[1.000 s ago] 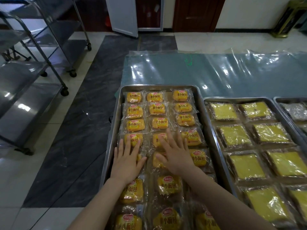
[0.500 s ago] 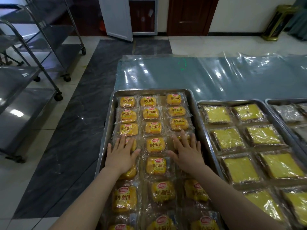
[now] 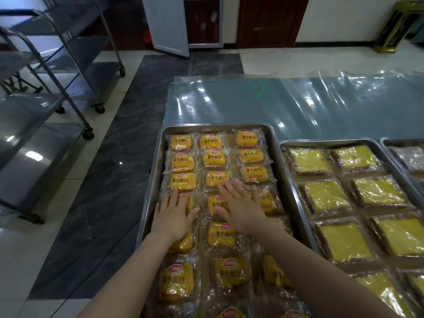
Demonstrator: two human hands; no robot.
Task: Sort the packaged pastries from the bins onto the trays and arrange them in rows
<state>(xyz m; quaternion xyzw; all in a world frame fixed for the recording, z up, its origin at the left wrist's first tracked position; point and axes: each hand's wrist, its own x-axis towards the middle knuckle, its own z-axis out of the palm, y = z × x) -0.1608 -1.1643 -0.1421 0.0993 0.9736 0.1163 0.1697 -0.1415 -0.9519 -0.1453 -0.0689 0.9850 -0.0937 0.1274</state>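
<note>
Both hands lie flat and spread on the packets, gripping nothing; the left hand [image 3: 173, 216] presses palm-down on the left column of the nearest tray [image 3: 150, 180], fingers pointing to twelve o'clock, and the right hand [image 3: 241, 207] lies across the middle column, reaching toward eleven o'clock with its fingertips touching a packet in the third row; I would judge the open palms are there to nudge and square the packets into line, not to lift them.

Outward from the hands, the small bread packets [image 3: 181, 181] sit in three columns, labels up, edges touching or overlapping slightly; the right-hand column stands a little apart from the middle one at the far end, which may be what wants closing up; each clear wrapper bears a yellow panel reading 小面包, with a red oval brand mark above it too small to read.

At three o'clock a second tray [image 3: 298, 198] holds flat yellow cake slices [image 3: 325, 195] in clear wrap, in two columns, no writing legible; a third tray edge shows beyond it; a clear plastic sheet [image 3: 275, 102] covers the floor at twelve o'clock; steel trolleys [image 3: 46, 95] stand at ten o'clock; no bins are in sight.
</note>
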